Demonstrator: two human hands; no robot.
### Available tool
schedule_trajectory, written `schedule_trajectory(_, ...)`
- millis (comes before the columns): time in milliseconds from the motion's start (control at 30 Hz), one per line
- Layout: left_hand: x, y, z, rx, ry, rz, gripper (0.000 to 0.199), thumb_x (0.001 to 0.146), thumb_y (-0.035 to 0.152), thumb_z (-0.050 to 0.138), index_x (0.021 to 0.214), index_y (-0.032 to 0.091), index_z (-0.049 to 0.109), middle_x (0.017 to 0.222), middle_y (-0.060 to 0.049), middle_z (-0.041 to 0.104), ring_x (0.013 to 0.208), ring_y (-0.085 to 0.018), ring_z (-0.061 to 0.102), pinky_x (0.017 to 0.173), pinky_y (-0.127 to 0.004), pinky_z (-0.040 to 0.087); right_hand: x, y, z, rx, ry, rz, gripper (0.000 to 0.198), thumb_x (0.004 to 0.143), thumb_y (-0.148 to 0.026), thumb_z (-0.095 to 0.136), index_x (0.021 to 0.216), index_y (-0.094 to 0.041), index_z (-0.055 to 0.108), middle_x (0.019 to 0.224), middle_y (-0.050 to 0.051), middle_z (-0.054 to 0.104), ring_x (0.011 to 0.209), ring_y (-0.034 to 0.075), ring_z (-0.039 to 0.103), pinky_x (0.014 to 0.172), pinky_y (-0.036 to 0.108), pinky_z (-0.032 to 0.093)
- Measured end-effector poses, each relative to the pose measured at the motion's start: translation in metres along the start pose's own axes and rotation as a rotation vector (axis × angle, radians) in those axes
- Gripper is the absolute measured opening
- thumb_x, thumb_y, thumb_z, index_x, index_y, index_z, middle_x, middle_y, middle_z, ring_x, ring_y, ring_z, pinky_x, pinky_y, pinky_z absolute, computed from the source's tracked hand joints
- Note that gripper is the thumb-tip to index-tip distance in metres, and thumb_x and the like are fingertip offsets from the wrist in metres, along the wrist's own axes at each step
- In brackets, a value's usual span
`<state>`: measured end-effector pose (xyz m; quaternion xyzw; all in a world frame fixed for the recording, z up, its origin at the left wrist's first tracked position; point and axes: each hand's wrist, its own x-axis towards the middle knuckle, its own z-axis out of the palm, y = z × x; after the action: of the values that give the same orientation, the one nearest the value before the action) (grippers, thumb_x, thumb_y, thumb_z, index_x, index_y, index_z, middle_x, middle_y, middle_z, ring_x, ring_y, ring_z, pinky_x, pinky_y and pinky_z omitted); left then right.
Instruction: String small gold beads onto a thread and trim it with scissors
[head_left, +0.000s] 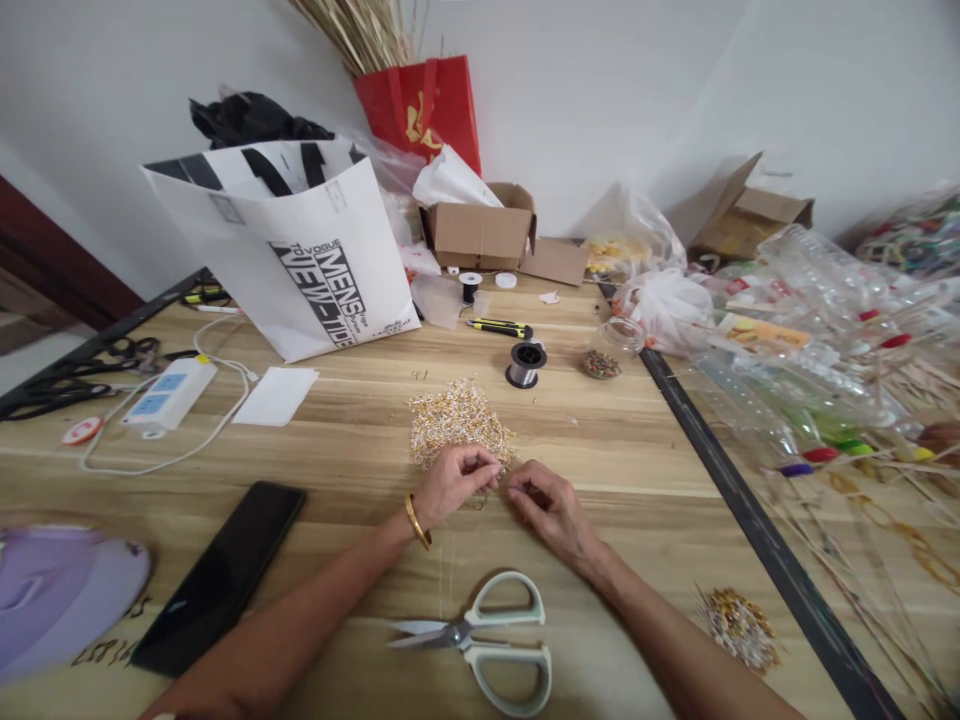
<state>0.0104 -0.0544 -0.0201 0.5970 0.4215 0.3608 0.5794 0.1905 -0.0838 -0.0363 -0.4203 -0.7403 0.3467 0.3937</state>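
Observation:
My left hand (pixel 459 482), with a gold bangle (pixel 417 522) at the wrist, is closed in a pinch at the near edge of a pile of small gold and silver beads (pixel 456 418). Just right of it, my right hand (pixel 547 503) is closed too, thumb against fingers. The fingertips of both hands almost meet. Whatever lies between them is too small to make out. Nearer to me lie scissors (pixel 480 640) with pale handles, their blades pointing left. A second, smaller heap of gold and silver pieces (pixel 739 628) sits beyond my right forearm.
Past the beads stand a wire spool (pixel 526 365), a utility knife (pixel 500 328) and a jar of beads (pixel 602 358). A phone (pixel 221 575), power strip (pixel 171 395) and white shopping bag (pixel 300 250) are on the left. Plastic bottles (pixel 750 405) crowd the right.

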Motion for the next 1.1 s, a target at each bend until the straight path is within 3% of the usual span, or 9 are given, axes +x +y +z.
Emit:
schedule_trajectory(167,-0.0006,-0.0055,0.0025,-0.060,0.011,-0.019,0.023,0.073,0.029,0.065,0.085,0.013,0.055,0.062,0.000,0.062,0.055,-0.011,0.058,0.055,-0.023,0.048,0.0002,-0.0013,-0.0017,-0.029,0.017,-0.065,0.011,0.088,-0.022,0.050,0.080,-0.018,0.056,0.072,0.003,0.055,0.065,0.014,0.051,0.056,0.025,0.040)
schedule_trajectory(333,0.0000,-0.0047,0.0028,-0.032,-0.038,-0.041,0.016,0.072,0.026,0.064,0.072,0.011,0.059,0.061,-0.002,0.062,0.054,-0.010,0.056,0.055,-0.022,0.047,0.0002,-0.0013,-0.0007,-0.025,0.033,-0.117,0.009,0.088,-0.021,0.049,0.082,-0.018,0.055,0.076,0.004,0.055,0.067,0.015,0.052,0.058,0.025,0.042)
schedule_trajectory(767,-0.0022,-0.0018,0.0071,0.248,-0.062,0.034,0.009,0.072,0.016,0.058,0.069,0.013,0.066,0.060,0.000,0.060,0.055,-0.010,0.049,0.053,-0.019,0.038,-0.0001,-0.0023,-0.0005,-0.033,0.009,-0.144,0.010,0.090,-0.021,0.047,0.082,-0.019,0.054,0.076,0.004,0.054,0.069,0.015,0.051,0.061,0.027,0.042)
schedule_trajectory(1100,-0.0023,0.0012,0.0070,0.116,-0.149,-0.028,0.013,0.069,0.025,0.065,0.066,0.012,0.064,0.061,0.000,0.060,0.060,-0.011,0.051,0.058,-0.021,0.040,-0.0005,-0.0011,-0.0011,-0.019,0.023,-0.155,0.011,0.090,-0.021,0.047,0.082,-0.019,0.054,0.076,0.004,0.054,0.071,0.016,0.052,0.062,0.028,0.044)
